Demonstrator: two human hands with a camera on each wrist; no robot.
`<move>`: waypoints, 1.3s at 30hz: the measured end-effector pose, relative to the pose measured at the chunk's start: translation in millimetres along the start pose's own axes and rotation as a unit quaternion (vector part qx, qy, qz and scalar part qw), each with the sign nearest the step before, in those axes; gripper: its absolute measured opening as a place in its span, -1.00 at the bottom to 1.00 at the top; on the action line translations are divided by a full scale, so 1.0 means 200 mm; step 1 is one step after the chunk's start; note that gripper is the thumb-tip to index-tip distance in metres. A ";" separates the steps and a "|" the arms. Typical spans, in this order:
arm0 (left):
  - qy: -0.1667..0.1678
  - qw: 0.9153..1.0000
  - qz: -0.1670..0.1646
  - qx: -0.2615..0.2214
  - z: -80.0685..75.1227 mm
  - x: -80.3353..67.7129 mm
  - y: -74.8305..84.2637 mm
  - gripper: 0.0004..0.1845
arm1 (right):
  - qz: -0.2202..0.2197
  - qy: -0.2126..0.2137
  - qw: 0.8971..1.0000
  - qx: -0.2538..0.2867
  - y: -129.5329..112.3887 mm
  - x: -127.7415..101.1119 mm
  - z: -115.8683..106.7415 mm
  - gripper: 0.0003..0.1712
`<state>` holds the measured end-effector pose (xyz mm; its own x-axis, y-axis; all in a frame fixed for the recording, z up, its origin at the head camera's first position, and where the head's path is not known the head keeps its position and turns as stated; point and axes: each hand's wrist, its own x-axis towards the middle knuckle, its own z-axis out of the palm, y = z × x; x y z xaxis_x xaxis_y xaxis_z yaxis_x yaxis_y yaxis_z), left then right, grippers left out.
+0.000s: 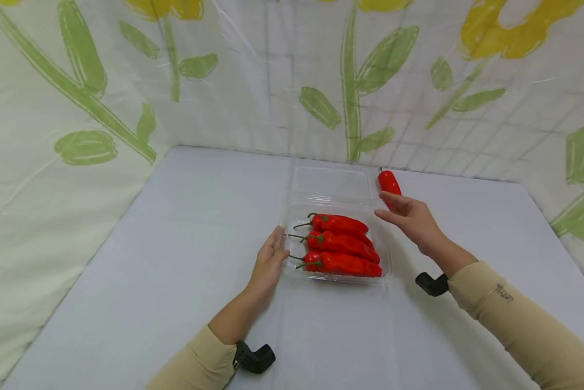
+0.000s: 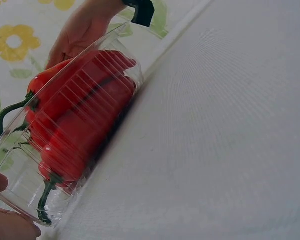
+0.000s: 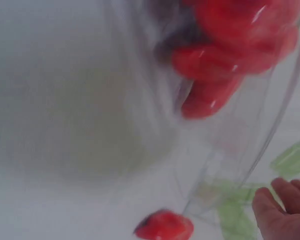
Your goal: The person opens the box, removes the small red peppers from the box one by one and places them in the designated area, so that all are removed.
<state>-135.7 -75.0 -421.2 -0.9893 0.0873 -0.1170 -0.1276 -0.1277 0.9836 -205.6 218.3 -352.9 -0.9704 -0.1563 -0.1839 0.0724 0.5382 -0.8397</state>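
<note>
Red peppers (image 1: 341, 244) fill our clear box (image 1: 299, 208); our left hand (image 1: 268, 264) touches its side with straight fingers, our right hand (image 1: 411, 218) spread beside a loose pepper (image 1: 388, 184).

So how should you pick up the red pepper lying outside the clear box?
Probably by its thick middle, coming from the right, where the right hand is. The loose pepper lies beside the clear box, stem pointing away, so its left side is crowded.

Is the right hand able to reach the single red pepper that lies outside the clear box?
Probably yes. The right hand is open, just before the loose pepper, and nothing lies between them. The clear box stands beside the pepper, not across the way.
</note>
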 end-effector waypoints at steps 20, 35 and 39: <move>0.000 1.000 -0.003 0.002 -0.01 0.00 -0.01 -0.35 | -0.060 -0.152 0.980 -0.110 -0.14 0.03 0.15 -0.31; -0.003 1.000 0.000 0.008 0.00 -0.01 0.00 -0.36 | -0.110 -0.154 0.954 -0.234 -0.20 0.05 0.21 -0.41; -0.002 1.000 -0.001 0.012 0.00 0.00 0.00 -0.36 | -0.121 -0.159 0.948 -0.246 -0.21 0.06 0.22 -0.42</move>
<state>-134.8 -75.9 -420.8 -0.9888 0.0920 -0.1177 -0.1271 -0.1042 0.9864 -211.1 157.1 -341.5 -0.8206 -0.5249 -0.2260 -0.3365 0.7635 -0.5512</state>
